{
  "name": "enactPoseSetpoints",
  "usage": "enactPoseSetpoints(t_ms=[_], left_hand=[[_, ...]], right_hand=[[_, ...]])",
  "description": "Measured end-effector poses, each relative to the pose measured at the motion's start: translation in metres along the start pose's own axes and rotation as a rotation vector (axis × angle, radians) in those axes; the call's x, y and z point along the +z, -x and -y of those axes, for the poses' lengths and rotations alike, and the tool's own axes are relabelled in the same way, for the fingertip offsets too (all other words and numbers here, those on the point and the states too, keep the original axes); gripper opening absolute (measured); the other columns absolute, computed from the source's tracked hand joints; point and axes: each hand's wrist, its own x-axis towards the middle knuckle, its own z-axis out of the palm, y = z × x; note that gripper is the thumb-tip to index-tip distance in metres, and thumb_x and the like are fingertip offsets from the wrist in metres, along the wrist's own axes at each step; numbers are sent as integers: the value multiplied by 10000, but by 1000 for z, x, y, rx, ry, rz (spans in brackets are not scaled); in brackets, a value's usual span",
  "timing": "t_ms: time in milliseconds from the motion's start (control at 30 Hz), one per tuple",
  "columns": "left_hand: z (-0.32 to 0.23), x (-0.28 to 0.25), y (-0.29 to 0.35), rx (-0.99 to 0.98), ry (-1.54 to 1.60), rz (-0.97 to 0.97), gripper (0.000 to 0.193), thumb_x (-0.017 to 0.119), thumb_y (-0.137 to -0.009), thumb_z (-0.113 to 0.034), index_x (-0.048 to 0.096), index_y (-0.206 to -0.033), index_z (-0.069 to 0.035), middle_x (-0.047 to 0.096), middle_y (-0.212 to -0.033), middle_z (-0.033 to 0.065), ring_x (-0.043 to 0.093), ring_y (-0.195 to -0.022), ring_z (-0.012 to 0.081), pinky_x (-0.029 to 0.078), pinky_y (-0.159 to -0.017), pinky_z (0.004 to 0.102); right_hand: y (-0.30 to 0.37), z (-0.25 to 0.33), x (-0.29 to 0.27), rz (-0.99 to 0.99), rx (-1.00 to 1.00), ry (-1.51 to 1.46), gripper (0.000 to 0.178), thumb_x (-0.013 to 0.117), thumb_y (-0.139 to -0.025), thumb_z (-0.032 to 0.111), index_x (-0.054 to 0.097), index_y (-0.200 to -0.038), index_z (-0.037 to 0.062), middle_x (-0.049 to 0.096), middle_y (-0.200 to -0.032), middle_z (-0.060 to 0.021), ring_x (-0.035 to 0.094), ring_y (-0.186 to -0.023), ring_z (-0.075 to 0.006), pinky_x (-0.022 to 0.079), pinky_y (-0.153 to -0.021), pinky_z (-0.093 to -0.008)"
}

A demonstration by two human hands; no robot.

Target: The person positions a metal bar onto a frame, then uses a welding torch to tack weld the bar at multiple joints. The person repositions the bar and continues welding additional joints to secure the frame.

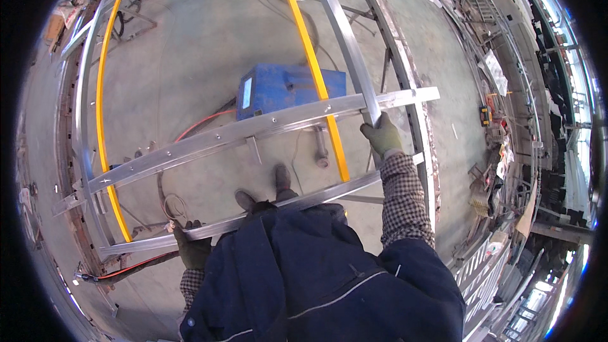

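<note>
Both of my hands wear dark green work gloves. My right hand (384,137) is closed round the near end of a long silver metal bar (345,35), where that bar crosses a wide crossbar (272,118) with several small bolts or holes along it. At the lower left, my left hand (194,248) grips the near metal rail (149,242) of the frame; its fingertips show over the rail, and its palm side is hidden. Two yellow strips, a right one (303,31) and a left one (100,98), run lengthwise across the frame.
A blue machine box (288,85) stands on the floor beneath the frame, with a red hose (197,125) beside it. A rusty support beam (405,57) runs along the right side. Cables lie on the floor. Metal parts and racks (487,266) fill the far right.
</note>
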Motion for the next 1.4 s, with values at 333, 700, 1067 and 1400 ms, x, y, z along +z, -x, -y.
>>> enactPoseSetpoints(t_ms=[333,700,1067,1400], left_hand=[[0,23,14,43,-37,24,583,813,-946,-581,611,-1193,-93,626,-1070,95,640,-1042,278,580,-992,490],[0,-5,-5,53,-29,-45,579,811,-958,-561,611,-1334,-168,630,-1180,60,632,-1112,242,578,-1001,489],[-5,-6,-4,23,-44,27,646,755,-987,-600,631,-1283,-39,668,-1189,108,644,-1164,270,563,-1052,500],[-4,-8,-2,-5,-31,75,598,770,-983,-576,643,-1267,-65,673,-1183,104,645,-1150,265,556,-1042,492]], right_hand=[[4,5,0,-65,-21,-42,814,807,-880,481,540,-1527,68,759,-1253,-241,740,-1171,-385,564,-998,-441],[84,-120,16,-1054,130,-821,551,619,-1117,364,571,-1485,-43,661,-1408,-200,631,-1277,-293,501,-1099,-379],[72,-131,86,-710,525,-1384,747,669,-1029,633,562,-1487,53,671,-1307,-128,679,-1139,-263,614,-885,-423],[67,-141,94,-725,484,-1399,668,578,-1090,590,585,-1405,0,666,-1128,-104,647,-956,-221,580,-796,-391]])
